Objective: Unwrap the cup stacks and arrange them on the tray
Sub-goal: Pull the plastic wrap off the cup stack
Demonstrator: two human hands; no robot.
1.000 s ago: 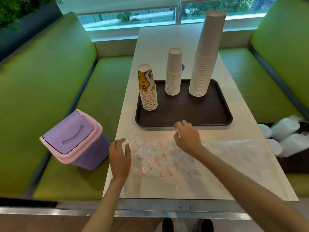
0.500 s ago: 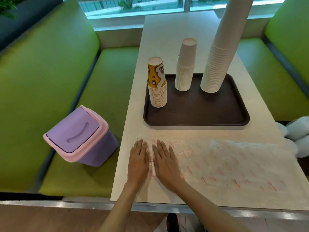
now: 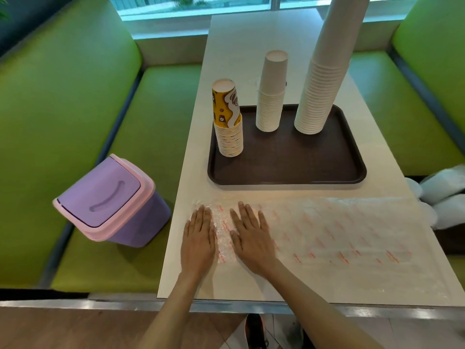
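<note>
On the counter's (image 3: 251, 34) near edge we press the clear wrapper (image 3: 339, 238) flat; left grip (image 3: 198, 240) and right grip (image 3: 251, 238) side by side, both released, fingers straight, palms down; beyond the wrapper the brown tray (image 3: 284, 172) carries three upright stacks: printed cup stack (image 3: 227, 122) left, short white stack (image 3: 271, 96) middle, tall white stack (image 3: 324, 71) right; purple bin (image 3: 110, 200) on the green seat, left.

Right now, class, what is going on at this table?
A person presses the left hand and right hand flat on a clear wrapper spread along the table's near edge. Three unwrapped cup stacks stand upright on the brown tray beyond it. More wrapped stacks lie at the far right.
</note>
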